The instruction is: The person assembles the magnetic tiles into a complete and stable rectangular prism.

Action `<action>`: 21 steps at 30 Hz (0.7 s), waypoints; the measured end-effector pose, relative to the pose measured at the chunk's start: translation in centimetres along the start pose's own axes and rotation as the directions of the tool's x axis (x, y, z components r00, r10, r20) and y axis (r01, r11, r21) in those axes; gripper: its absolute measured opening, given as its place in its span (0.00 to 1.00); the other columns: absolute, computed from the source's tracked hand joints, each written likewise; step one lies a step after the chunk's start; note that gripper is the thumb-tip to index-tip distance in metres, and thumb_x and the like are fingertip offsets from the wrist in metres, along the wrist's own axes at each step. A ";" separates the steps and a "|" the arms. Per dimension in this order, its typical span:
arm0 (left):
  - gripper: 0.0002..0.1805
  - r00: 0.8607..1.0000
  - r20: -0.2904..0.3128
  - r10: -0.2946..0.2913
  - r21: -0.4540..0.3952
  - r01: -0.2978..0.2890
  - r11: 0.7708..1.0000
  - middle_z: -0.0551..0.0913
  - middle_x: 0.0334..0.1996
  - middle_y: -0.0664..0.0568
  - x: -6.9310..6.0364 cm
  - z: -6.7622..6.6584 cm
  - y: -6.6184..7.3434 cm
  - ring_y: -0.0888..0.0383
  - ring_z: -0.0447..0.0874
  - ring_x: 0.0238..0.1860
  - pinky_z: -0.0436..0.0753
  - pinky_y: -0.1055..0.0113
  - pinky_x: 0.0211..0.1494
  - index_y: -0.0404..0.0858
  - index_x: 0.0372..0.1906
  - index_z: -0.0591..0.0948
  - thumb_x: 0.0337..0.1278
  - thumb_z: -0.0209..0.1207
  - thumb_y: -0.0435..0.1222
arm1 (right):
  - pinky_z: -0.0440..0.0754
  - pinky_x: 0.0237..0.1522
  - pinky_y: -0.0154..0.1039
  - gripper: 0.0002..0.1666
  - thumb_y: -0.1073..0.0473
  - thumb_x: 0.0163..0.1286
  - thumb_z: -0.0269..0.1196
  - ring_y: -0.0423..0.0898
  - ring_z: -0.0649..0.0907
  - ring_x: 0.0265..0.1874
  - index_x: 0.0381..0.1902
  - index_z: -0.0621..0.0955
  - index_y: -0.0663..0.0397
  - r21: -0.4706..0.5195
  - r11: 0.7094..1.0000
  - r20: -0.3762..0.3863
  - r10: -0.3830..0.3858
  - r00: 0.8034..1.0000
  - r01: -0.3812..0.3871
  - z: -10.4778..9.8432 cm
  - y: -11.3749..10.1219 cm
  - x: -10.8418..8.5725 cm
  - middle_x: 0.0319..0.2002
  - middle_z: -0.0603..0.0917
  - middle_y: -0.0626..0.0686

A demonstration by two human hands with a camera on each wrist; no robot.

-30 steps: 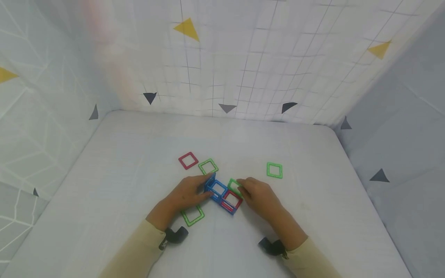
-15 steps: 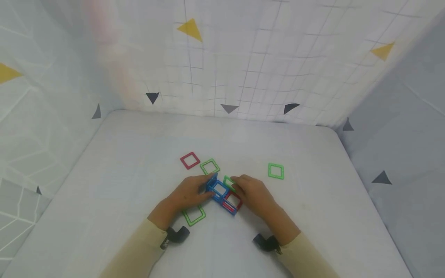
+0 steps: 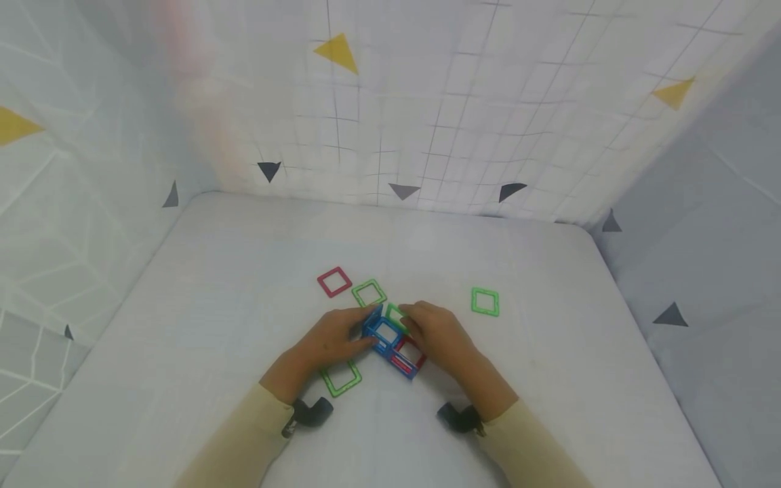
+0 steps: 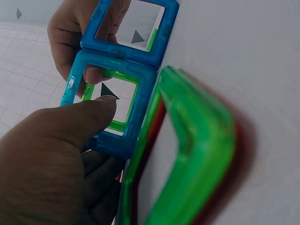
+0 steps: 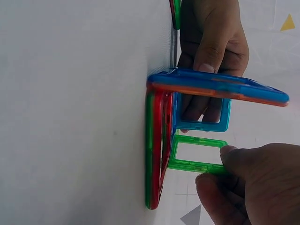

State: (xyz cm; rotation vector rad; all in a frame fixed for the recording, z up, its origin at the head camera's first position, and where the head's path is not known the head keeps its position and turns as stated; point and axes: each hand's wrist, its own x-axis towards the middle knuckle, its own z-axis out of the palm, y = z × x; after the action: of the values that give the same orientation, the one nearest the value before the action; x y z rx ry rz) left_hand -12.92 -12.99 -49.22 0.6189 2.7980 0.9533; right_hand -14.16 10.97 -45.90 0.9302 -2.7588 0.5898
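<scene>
My left hand (image 3: 332,335) grips an upright blue magnetic tile (image 4: 145,112), thumb on one face and fingers behind. This tile belongs to a small build of joined square frames, with further blue tiles (image 3: 386,330) and a red tile (image 5: 156,187) lying flat. My right hand (image 3: 441,335) pinches the edge of a green magnetic tile (image 5: 199,168) between thumb and fingers. In the right wrist view this green tile stands upright at the build's far side, beside a blue one. Its lower edge is close to the build; whether they touch, I cannot tell.
Behind the left hand lie a loose red tile (image 3: 334,282) and a green tile (image 3: 369,293). Another green tile (image 3: 485,301) lies to the right. Near the left wrist is a larger-looking green tile (image 3: 342,381). Patterned cloth walls (image 3: 403,102) surround the white tabletop (image 3: 256,257).
My right hand has moved left and slightly away from me, carrying the green tile along the build's far side. My left hand keeps its grip in nearly the same place.
</scene>
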 end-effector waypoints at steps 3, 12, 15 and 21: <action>0.38 1.000 -0.001 -0.003 -0.002 0.003 1.000 0.78 0.65 0.58 0.0 0.0 0.0 0.59 0.74 0.67 0.76 0.61 0.66 0.49 0.75 0.66 0.62 0.65 0.51 | 0.85 0.41 0.30 0.17 0.60 0.68 0.68 0.37 0.84 0.34 0.55 0.84 0.49 0.001 1.000 -0.002 -0.005 1.000 0.005 0.1 -0.1 0.2 0.37 0.86 0.45; 0.38 1.000 0.007 -0.022 -0.014 0.022 1.000 0.78 0.65 0.60 0.1 0.0 -0.1 0.62 0.74 0.66 0.75 0.65 0.67 0.51 0.75 0.66 0.61 0.66 0.51 | 0.84 0.40 0.30 0.17 0.59 0.69 0.67 0.35 0.83 0.32 0.54 0.84 0.50 0.024 1.000 -0.007 -0.013 1.000 0.013 0.5 -0.2 0.6 0.36 0.86 0.44; 0.38 1.000 0.009 -0.022 -0.018 0.022 1.000 0.77 0.65 0.60 0.2 0.0 -0.1 0.62 0.74 0.67 0.75 0.65 0.67 0.51 0.75 0.67 0.61 0.66 0.51 | 0.84 0.39 0.29 0.16 0.59 0.68 0.67 0.34 0.82 0.31 0.54 0.84 0.50 0.029 1.000 -0.003 -0.009 1.000 0.009 0.6 -0.2 0.7 0.36 0.86 0.44; 0.38 1.000 0.011 -0.025 -0.013 0.026 1.000 0.76 0.66 0.59 0.2 0.1 0.0 0.61 0.73 0.68 0.74 0.63 0.68 0.50 0.75 0.67 0.61 0.65 0.51 | 0.83 0.37 0.28 0.15 0.57 0.70 0.66 0.33 0.79 0.30 0.54 0.84 0.49 0.030 0.999 0.019 0.009 1.000 -0.009 0.6 -0.2 0.7 0.35 0.85 0.43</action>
State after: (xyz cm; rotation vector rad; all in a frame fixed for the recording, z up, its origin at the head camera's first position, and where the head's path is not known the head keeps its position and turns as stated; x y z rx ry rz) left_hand -13.11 -12.87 -49.30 0.5836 2.7806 0.9599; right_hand -14.57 10.19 -46.19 0.9354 -2.7797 0.6292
